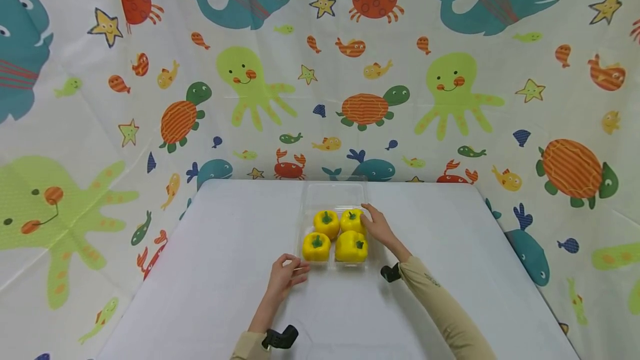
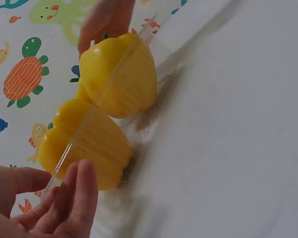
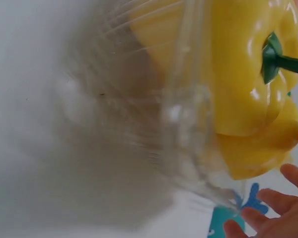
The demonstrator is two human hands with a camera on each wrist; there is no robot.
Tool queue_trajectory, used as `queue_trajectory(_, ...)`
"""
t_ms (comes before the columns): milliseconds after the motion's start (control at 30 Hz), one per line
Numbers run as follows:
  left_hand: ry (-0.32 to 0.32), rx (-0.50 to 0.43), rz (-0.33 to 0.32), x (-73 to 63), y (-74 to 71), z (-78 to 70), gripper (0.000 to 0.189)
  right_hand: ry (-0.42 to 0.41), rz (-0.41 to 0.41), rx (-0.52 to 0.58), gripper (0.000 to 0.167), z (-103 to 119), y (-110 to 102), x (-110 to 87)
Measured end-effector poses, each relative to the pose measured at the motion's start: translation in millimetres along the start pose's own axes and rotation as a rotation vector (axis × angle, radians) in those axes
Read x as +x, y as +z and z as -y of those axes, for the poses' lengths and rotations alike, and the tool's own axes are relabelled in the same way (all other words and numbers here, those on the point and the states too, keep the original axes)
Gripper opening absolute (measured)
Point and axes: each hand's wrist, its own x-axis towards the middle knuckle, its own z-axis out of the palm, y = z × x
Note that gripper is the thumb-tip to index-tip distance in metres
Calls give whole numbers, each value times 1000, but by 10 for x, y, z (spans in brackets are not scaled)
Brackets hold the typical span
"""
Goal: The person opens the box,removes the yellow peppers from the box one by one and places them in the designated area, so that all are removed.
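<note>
- One hand, the left hand (image 1: pixel 289 274), is pinching the near left rim of a clear, rectangular, thin plastic container (image 3: pixel 186 114). Judged risk: lifting from this corner alone would be flexing the wall and tipping the load.
- Two glossy, yellow, blocky bell peppers with green stems, the near left pepper (image 1: pixel 316 249) and near right pepper (image 1: pixel 351 249), are standing proud of the rim; a tilt could be sending them over it.
- The right hand (image 1: pixel 378 228) is lying with loosely spread fingers by the far right corner; whether it is bearing any weight, I cannot tell. An uneven hold could be twisting the container.
- The container is sitting on a white table (image 1: pixel 225 232), its walls showing faint ribs and glare.
- The near right pepper is apparently leaning, its stem pointing off to the right.
- Two matching yellow peppers, the far left pepper (image 1: pixel 326 225) and far right pepper (image 1: pixel 351 220), are filling the back row, skins looking smooth and unmarked.
- A clear plastic panel (image 1: pixel 335 194), seemingly the open lid, is extending beyond them.
</note>
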Motion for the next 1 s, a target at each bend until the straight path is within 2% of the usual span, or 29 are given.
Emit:
queue_trajectory(100,26,133,-40,10,-17,-38,16,-49,11,-45,50,49,-15,-12)
queue_trajectory(200,61,264,-93,24,-38,-79,18,-56,43,-95,54,101,-22,-34)
queue_trajectory(433,217,503,-163,86,-67,-214,19,-69,73,-170,58,140,-21,-58)
queue_trajectory(533,297,621,-153,126,-47,-281,25,-78,71,-194,59,143,-24,-54)
queue_trajectory(667,404,768,-99,162,12,-339,40,-83,70,-231,60,149,-26,-49)
queue_trajectory(833,494,872,-41,173,135,-376,58,-90,60,-253,61,171,-23,-49)
queue_trajectory(1000,571,957,-8,218,236,-348,69,-102,42,-272,61,189,-16,-54)
